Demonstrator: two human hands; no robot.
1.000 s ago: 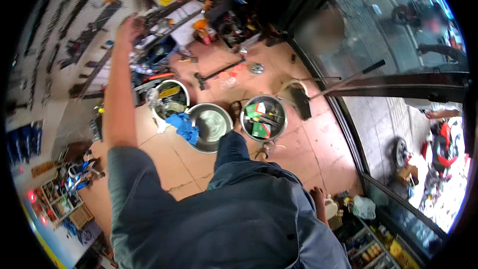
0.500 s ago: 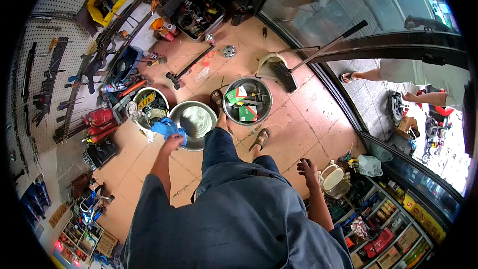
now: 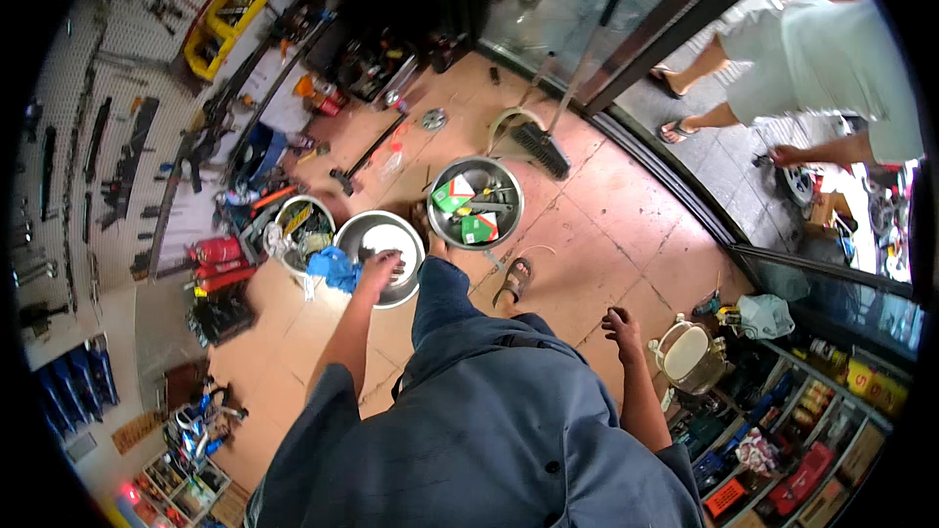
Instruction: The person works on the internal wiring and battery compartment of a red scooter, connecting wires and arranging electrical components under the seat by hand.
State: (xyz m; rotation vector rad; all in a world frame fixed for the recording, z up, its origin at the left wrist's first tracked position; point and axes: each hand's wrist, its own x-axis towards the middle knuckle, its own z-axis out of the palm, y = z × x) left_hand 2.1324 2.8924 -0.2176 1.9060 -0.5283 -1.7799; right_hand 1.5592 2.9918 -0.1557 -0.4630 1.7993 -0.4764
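Observation:
My left hand (image 3: 379, 276) is over the near left part of a wide metal basin (image 3: 412, 286) on the floor. Its fingers are loosely spread and hold nothing I can see. A crumpled blue cloth (image 3: 334, 270) lies at the basin's left side, apart from that hand. Off to the right, my right hand (image 3: 619, 327) hangs in the air with its fingers apart and nothing in them. Another metal basin (image 3: 517, 224) stands beyond my feet, holding green-and-white boxes (image 3: 479, 228) and metal parts.
A bucket (image 3: 302, 201) of odds and ends stands left of the basins. Behind them lie a long-handled hammer (image 3: 368, 155) and a broom (image 3: 541, 149). Shelves (image 3: 782, 401) and a cream round container (image 3: 685, 353) are at right. Someone in light clothes (image 3: 802, 68) stands outside the doorway.
My left hand has moved right, from beside the blue cloth to over the basin. The view has shifted, and the person outside shows more fully.

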